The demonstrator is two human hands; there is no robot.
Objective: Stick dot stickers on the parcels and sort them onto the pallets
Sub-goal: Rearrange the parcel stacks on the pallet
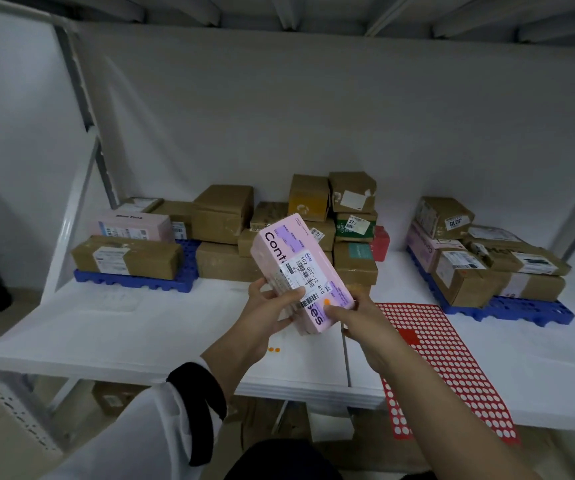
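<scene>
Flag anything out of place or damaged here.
Two orange dot stickers sit on the white shelf, not on any parcel. The red sticker sheet overhangs the shelf's front edge. One brown box atop the middle pile has a torn label.

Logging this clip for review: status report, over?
Left grip and right grip hold pink parcel. Orange dot stuck on it at right thumb. No obstruction seen.

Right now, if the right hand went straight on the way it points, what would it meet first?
The pink parcel: the right hand grips its near end, thumb by the orange dot. Beyond, probably the left hand.
</scene>
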